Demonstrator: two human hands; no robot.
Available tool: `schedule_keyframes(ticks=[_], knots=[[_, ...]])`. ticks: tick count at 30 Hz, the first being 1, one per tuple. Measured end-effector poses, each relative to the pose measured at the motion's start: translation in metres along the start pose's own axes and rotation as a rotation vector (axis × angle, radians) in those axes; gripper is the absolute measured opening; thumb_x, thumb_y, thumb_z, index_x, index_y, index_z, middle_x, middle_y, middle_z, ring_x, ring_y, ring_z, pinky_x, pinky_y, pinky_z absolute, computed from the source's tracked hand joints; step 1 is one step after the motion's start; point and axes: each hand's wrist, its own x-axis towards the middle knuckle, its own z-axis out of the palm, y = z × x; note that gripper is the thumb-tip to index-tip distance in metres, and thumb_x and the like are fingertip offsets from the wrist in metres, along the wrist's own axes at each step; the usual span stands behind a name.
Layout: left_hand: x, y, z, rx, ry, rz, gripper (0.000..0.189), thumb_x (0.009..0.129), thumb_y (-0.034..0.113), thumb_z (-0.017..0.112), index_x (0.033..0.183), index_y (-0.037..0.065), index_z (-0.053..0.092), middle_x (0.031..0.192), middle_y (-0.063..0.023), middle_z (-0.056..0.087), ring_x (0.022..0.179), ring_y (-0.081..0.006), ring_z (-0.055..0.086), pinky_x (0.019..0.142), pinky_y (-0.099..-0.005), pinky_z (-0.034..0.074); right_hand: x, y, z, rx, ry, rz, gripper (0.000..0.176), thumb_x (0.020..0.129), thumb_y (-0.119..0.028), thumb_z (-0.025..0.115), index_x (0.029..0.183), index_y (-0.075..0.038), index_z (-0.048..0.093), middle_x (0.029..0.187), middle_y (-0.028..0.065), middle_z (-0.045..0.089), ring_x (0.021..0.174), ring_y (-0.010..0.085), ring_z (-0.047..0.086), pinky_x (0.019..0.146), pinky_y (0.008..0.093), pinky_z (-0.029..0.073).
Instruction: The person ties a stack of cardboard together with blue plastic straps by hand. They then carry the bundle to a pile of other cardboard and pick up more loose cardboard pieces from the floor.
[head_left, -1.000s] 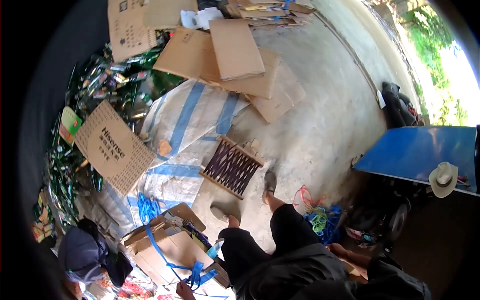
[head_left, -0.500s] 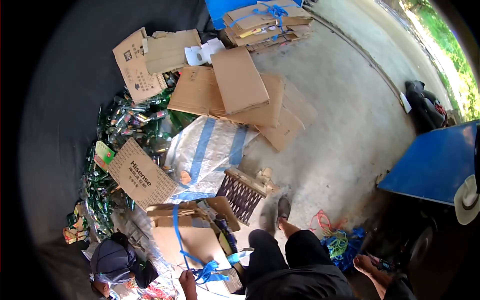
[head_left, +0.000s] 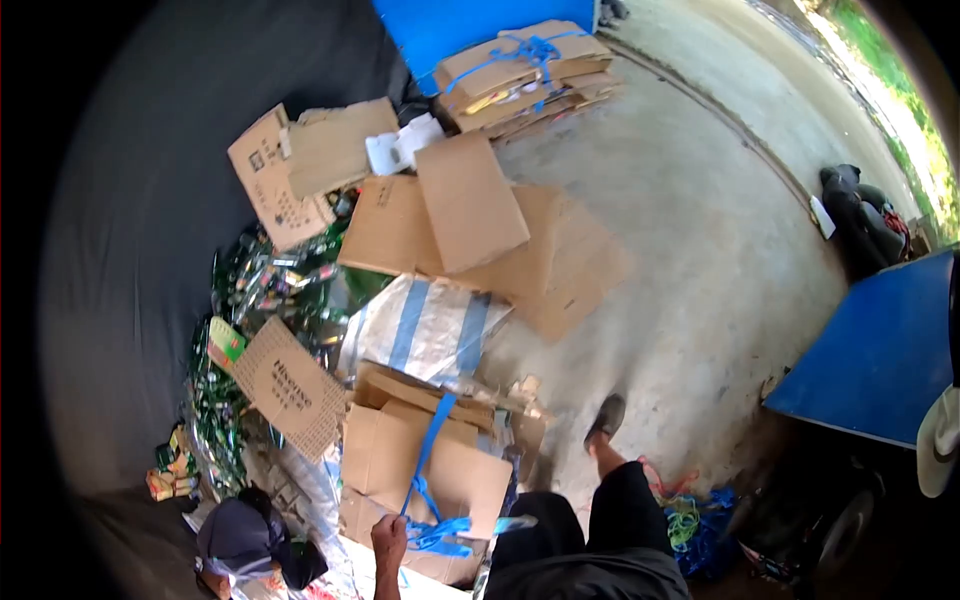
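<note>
A bundle of flattened cardboard (head_left: 430, 465) hangs or leans just in front of my legs, wrapped with a blue strap (head_left: 430, 450) that ends in a loose knot of blue strips. My left hand (head_left: 388, 540) is closed on the strap at the bundle's lower left. Whether the bundle touches the floor cannot be made out. My right hand is out of the frame.
Green glass bottles (head_left: 300, 285) are heaped on the left beside a Hisense cardboard piece (head_left: 292, 388). Flat cardboard (head_left: 470, 205) and a striped sack (head_left: 425, 325) lie ahead. A person in a dark cap (head_left: 240, 535) is at lower left. Tangled cords (head_left: 700, 525) lie right.
My left hand and the bundle have shifted right and upward, with the bundle turned and covering the slatted piece. My right hand, visible at lower right before, has left the view.
</note>
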Motion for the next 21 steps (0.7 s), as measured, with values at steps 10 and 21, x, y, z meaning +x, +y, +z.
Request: schedule_keyframes(ticks=[10, 21], knots=[[0.056, 0.218, 0.020, 0.144, 0.018, 0.204, 0.018, 0.091, 0.016, 0.065, 0.085, -0.001, 0.068, 0.074, -0.0207, 0.067, 0.067, -0.0344, 0.066, 0.065, -0.0431, 0.051, 0.041, 0.038, -0.144, -0.096, 0.017, -0.159, 0.030, 0.095, -0.028, 0.055, 0.084, -0.005, 0.072, 0.074, 0.0099, 0.072, 0.069, 0.0273, 0.072, 0.070, 0.0393, 0.058], [0.151, 0.419, 0.082, 0.046, -0.084, 0.294, 0.017, 0.095, 0.015, 0.064, 0.096, -0.002, 0.069, 0.073, -0.0187, 0.067, 0.066, -0.0312, 0.067, 0.064, -0.0408, 0.052, 0.175, -0.036, -0.378, 0.407, 0.197, 0.015, 0.026, 0.095, -0.018, 0.059, 0.089, 0.006, 0.068, 0.072, 0.0108, 0.067, 0.062, 0.0175, 0.066, 0.059, 0.0313, 0.055]])
